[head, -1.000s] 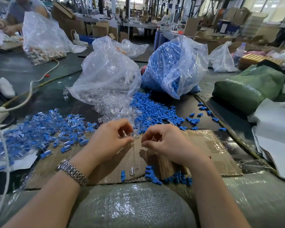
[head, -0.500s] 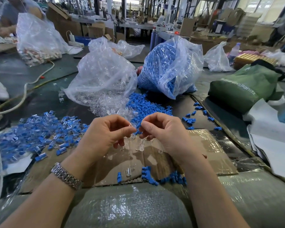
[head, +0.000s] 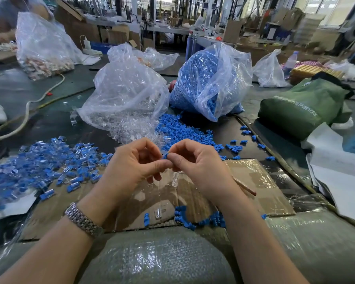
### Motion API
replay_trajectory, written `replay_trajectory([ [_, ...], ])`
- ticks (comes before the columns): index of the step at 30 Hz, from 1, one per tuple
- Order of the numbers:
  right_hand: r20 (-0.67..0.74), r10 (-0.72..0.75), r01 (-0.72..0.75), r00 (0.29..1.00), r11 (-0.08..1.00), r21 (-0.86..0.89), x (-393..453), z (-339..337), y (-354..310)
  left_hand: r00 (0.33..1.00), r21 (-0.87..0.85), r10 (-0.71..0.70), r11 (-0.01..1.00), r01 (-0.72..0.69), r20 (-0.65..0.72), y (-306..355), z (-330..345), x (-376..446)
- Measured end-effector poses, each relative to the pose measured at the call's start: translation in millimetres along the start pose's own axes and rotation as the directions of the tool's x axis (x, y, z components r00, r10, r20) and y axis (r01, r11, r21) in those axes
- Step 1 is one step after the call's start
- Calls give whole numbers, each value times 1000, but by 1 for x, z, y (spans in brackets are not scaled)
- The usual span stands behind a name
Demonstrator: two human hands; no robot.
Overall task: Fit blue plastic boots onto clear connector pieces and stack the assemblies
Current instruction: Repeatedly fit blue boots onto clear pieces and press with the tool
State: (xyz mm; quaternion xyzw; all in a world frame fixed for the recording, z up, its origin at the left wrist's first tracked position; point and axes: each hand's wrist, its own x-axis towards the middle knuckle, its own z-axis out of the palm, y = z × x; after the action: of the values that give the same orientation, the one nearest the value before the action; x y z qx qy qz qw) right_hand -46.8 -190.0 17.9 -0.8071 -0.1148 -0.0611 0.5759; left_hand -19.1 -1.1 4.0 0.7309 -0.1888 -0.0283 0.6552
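My left hand [head: 134, 162] and my right hand [head: 195, 162] meet fingertip to fingertip above the cardboard sheet [head: 252, 181]. Between them they pinch a small blue boot [head: 165, 156]. A clear connector piece [head: 175, 178] hangs below my right fingers, and that hand also carries a thin brown stick [head: 245, 186]. Finished blue-and-clear assemblies [head: 45, 165] lie heaped at the left. Loose blue boots [head: 180, 130] and clear connectors [head: 131, 130] spill from their bags just beyond my hands. A few more boots [head: 195, 220] and one clear piece [head: 158, 213] lie by the cardboard's near edge.
A clear bag of connectors [head: 127, 95] and a bag of blue boots [head: 211, 78] stand behind the piles. A green bag [head: 301, 107] and white sheets [head: 336, 171] lie at the right. A white cable [head: 27, 111] runs at the left. Another person works at the far left.
Both hands have risen off the cardboard and closed together. A blue boot now shows between the fingertips, where before only clear pieces were seen.
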Motion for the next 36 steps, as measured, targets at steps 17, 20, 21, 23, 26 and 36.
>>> replay_trajectory([
  [17,26,-273,274,962,951,-142,-2,1,0,985,-373,-112,915,154,131,7,-10,-1],
  [20,33,-288,289,957,943,-162,-2,1,0,989,-344,-96,930,129,111,9,-8,-2],
  [21,35,-290,292,956,941,-168,-2,2,0,990,-335,-92,934,122,104,9,-7,-3],
  [23,32,-293,294,956,938,-183,-2,2,1,992,-322,-85,940,110,91,10,-6,-4],
  [26,28,-285,284,958,937,-204,-3,0,1,993,-306,-83,946,104,82,12,-5,-5],
  [36,-203,-18,-48,979,948,-315,-1,-23,5,992,-344,-112,931,125,56,13,-6,-4],
])
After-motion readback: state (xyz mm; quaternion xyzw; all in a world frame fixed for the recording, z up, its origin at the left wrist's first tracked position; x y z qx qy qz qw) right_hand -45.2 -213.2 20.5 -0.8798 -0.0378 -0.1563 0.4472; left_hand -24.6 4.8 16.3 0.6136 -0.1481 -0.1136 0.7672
